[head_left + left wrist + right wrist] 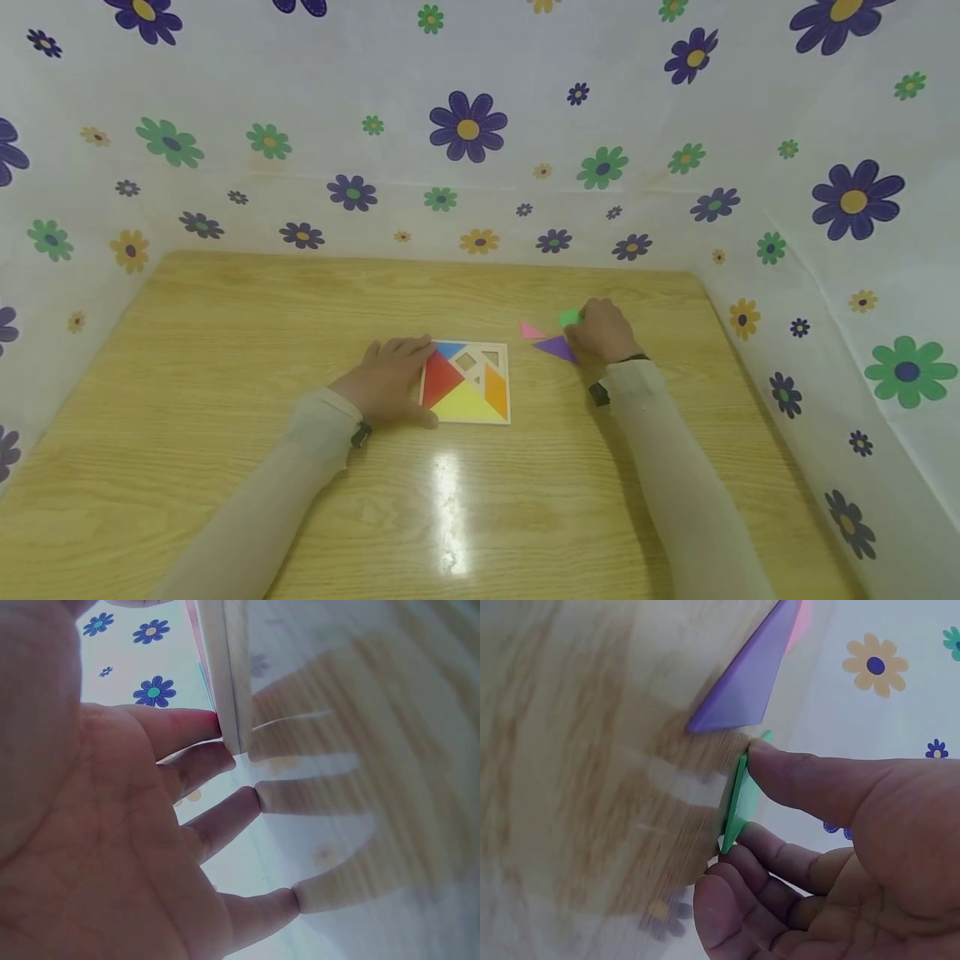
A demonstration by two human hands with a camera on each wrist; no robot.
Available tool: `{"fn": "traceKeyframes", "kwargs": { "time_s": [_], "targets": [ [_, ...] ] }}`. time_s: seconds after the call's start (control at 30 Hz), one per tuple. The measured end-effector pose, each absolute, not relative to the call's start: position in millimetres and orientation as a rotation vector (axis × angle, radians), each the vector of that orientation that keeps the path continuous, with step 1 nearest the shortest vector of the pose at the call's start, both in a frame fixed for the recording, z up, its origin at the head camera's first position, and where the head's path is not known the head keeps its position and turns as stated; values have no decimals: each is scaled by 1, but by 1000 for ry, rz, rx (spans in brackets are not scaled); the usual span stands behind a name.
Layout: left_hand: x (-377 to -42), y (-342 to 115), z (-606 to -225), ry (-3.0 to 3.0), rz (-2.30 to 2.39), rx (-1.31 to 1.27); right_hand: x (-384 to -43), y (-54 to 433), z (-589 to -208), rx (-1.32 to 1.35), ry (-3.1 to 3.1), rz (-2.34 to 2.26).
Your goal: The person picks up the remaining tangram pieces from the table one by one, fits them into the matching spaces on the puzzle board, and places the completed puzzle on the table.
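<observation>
A tangram board [480,365] lies on the table with red [443,378], yellow [468,404], blue [450,349] and orange [495,392] pieces set in it; several cutouts show at its upper right. My left hand [390,379] rests at the board's left side, fingers spread and nearly straight, with fingertips on the tabletop in the left wrist view [112,817]. To the right of the board, my right hand [603,329] pinches a flat green piece [742,795] between thumb and fingers, low over the table. Beside it lies a purple triangle [556,347].
A small pink triangle [530,330] lies just behind the purple one. The wood-grain table [225,333] is bordered at the back and sides by a white flower-printed cloth [405,150]. Light glares off the tabletop in front of the board.
</observation>
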State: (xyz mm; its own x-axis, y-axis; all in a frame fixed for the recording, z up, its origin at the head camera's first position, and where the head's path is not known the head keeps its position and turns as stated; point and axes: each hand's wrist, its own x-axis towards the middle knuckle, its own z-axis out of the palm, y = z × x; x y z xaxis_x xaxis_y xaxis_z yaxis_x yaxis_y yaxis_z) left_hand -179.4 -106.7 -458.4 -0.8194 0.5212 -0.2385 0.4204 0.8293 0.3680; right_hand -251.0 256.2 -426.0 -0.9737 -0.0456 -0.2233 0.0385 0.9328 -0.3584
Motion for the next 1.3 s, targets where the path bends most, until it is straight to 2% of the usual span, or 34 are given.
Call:
{"fn": "traceKeyframes", "kwargs": {
  "time_s": [0.5,0.77,1.3],
  "targets": [
    [-180,-106,-461,2681,433,720,-243,260,-433,41,2798,-829],
    [-180,-107,-461,2685,420,716,-238,251,-421,80,2896,-1010],
    [-179,-107,-457,2679,436,709,-214,209,-404,-114,2947,-1294]
  ]
}}
